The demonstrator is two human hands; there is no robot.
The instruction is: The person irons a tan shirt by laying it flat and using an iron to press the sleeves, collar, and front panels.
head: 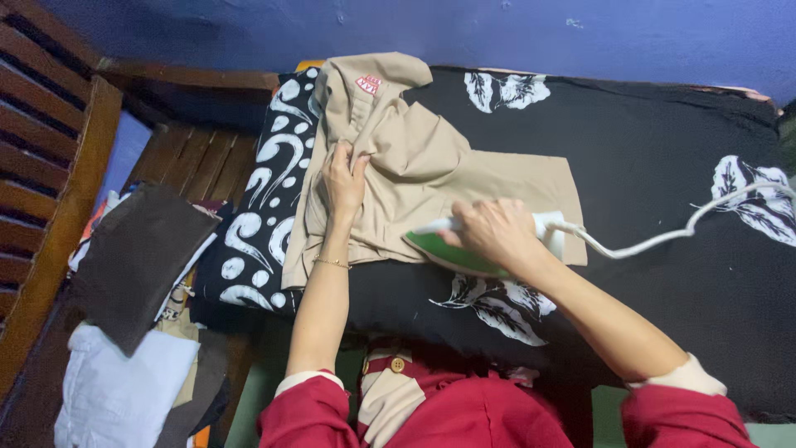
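A beige shirt (431,170) with a small red patch lies spread on a black cloth with white leaf prints (655,158). My left hand (343,178) pinches a fold of the shirt near its middle left. My right hand (496,232) grips the handle of a green and white clothes iron (448,253), which rests on the shirt's lower edge. The iron's white cord (672,232) trails off to the right across the black cloth.
A wooden slatted bench (50,166) stands at the left, bearing a dark brown folded cloth (137,257) and a pale blue garment (124,390). A black cushion with white swirls (257,216) lies under the shirt's left side. A blue wall (497,33) is behind.
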